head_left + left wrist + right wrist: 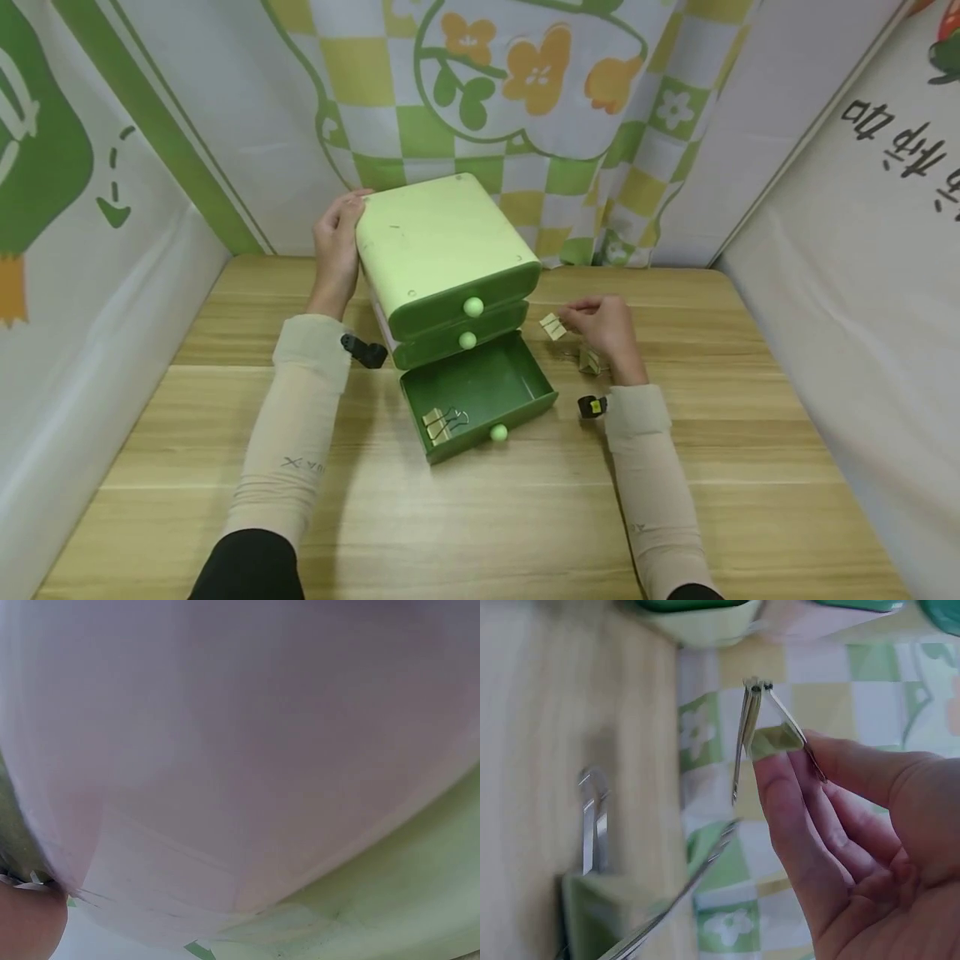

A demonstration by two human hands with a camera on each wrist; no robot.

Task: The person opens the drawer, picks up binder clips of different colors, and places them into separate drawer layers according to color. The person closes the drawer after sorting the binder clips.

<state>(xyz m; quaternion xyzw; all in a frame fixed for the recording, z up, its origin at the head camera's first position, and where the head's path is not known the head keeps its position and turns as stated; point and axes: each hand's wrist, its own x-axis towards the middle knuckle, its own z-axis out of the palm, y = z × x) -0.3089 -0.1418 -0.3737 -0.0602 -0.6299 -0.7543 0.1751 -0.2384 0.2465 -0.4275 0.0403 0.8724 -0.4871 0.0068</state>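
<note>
A small green desktop drawer cabinet [450, 242] stands on the table. My left hand [337, 246] holds its rear left corner, with the fingers at the back edge. The lowest drawer [480, 379] is pulled out, and a gold binder clip [437, 426] lies in its front left corner. To the right of the cabinet, my right hand [606, 329] pinches another gold binder clip [553, 327] between thumb and fingers. In the right wrist view this held clip [774, 739] shows its wire handles spread. Below that hand, one more binder clip [588, 360] sits on the table.
The upper two drawers, with round knobs [473, 307], are closed. A checked curtain [517, 167] hangs behind the wooden table [465, 533], and printed fabric walls [847, 275] flank it. The cabinet's pale side [225, 765] fills most of the left wrist view.
</note>
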